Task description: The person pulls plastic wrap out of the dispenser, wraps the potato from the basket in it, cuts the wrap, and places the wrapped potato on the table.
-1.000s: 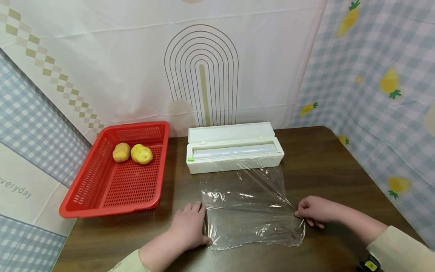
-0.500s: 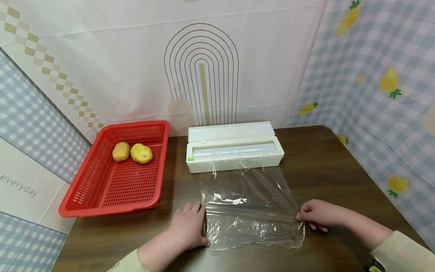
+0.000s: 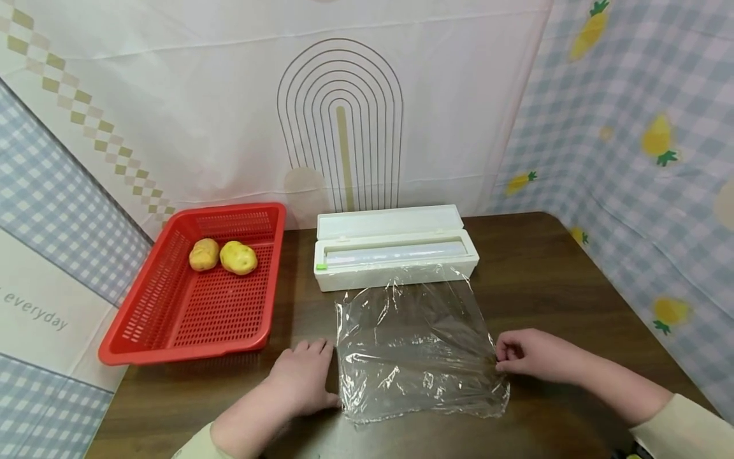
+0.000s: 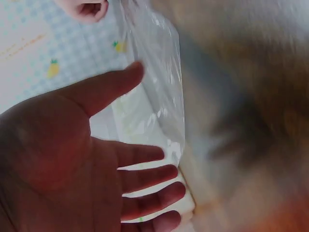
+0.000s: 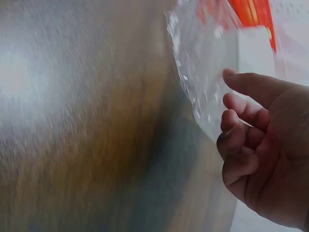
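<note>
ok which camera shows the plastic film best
The head view: it shows the plastic film from the white box to its near edge, nearly unobstructed. The left wrist view has only part of it, running behind the left hand; the right wrist view also has only part, partly behind the right hand.

Soft, even light, bright glints on the film (image 3: 401, 379), glare and blur across the wrist-view tabletop (image 5: 96, 140).

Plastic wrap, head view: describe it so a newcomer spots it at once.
On the dark wooden table, find the long white box with its lid open. The plastic wrap spreads in front of it, between the left hand and the right hand. Unlike the box and the red basket, it is see-through, with shiny creases.
</note>
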The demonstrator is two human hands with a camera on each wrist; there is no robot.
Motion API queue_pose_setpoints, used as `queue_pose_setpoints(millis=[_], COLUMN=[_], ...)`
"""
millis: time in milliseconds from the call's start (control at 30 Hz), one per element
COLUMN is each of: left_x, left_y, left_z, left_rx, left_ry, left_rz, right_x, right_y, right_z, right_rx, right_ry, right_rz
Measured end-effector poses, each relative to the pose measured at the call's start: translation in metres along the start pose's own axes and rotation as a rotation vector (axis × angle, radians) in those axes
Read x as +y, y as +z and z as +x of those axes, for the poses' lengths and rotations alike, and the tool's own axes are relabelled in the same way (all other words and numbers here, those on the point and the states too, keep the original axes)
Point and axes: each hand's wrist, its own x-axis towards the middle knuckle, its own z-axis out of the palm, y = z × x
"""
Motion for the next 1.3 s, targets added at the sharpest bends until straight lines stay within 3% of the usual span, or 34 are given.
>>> queue_pose_setpoints(millis=[100,333,567,833,1000,1300], left_x=[0.003,0.016,0.011,0.004,0.0,-0.007], left_y=[0.0,0.012,0.015,0.008,-0.003,-0.023], left_z=[0.0,0.0,0.001,0.0,0.002,0.009], left_rx=[0.025,0.022,0.013,0.025,0.111,0.383], left_ry=[0.017,0.06,0.068,0.08,0.076,0.064], left_rz=[-0.013,0.037,0.052,-0.022,-0.028,-0.021], right_x=[-0.01,-0.021,-0.022,-0.022,-0.023,-0.04], right_y=[0.007,0.021,0.027,0.022,0.013,-0.004], right_z=[0.003,0.008,0.009,0.008,0.013,0.035], right_rx=[-0.046,-0.096,-0.092,-0.065,0.045,0.417], right_ry=[-0.05,-0.072,-0.09,-0.115,-0.126,-0.24], right_rz=[-0.095,-0.21,-0.23,-0.209,-0.255,-0.481])
